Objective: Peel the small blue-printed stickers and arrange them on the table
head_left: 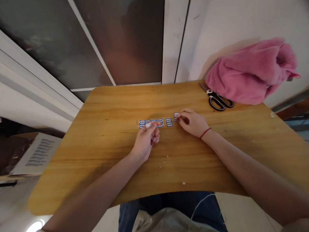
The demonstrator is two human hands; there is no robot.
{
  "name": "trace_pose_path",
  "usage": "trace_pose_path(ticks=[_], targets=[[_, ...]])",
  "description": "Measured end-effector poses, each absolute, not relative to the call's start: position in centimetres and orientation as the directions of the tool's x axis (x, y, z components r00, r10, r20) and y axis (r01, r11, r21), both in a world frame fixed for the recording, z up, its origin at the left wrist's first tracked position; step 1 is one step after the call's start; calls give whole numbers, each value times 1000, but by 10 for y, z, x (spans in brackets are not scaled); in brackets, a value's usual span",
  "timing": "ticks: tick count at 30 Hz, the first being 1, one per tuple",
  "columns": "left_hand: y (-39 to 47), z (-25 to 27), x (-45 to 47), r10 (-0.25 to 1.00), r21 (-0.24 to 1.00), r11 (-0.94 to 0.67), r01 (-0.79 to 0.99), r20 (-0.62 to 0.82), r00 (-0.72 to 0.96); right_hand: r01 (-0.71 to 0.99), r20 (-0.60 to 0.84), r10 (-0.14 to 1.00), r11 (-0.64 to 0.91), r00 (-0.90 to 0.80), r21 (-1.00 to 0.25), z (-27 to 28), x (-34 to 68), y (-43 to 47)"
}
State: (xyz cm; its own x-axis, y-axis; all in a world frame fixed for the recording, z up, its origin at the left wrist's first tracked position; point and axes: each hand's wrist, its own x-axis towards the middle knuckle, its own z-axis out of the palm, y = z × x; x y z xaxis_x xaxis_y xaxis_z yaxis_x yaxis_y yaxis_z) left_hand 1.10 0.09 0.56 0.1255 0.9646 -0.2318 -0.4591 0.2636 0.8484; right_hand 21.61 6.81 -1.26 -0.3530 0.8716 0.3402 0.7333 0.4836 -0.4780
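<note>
Already laid out across the tabletop [113, 121] are a block of blue-bordered labels [142, 122], a separate label strip [168, 122] and another strip [175, 115] farther right. One white slip [148, 125] isn't down: the left hand [147, 137] pinches it, partly hiding the block from me. The right hand [193, 122] curls at the rightmost strip; gripping, I can't tell. Black-handled scissors [218, 100] lie beside a pink plush bundle [247, 72].

Bare forearms [97, 186], thin dark-red bracelet [205, 133] on the right one; pale beige top [171, 223], dark blue trousers [180, 201], probably denim
</note>
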Motion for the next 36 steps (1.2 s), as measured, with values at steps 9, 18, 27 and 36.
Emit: trace_pose_path(ticks=[9, 18, 27, 36], targets=[[1, 5, 11, 961, 845, 275, -458, -250, 115, 650, 343, 872, 490, -351, -581, -15, 218, 71], [1, 4, 12, 961, 849, 277, -450, -250, 118, 647, 323, 910, 412, -260, -641, -22, 211, 76], [0, 7, 15, 961, 862, 277, -424, -251, 117, 685, 381, 893, 433, -238, -586, -20, 211, 72], [-2, 7, 14, 962, 875, 274, -399, -244, 124, 829, 355, 808, 542, -469, -138, -11, 206, 61]])
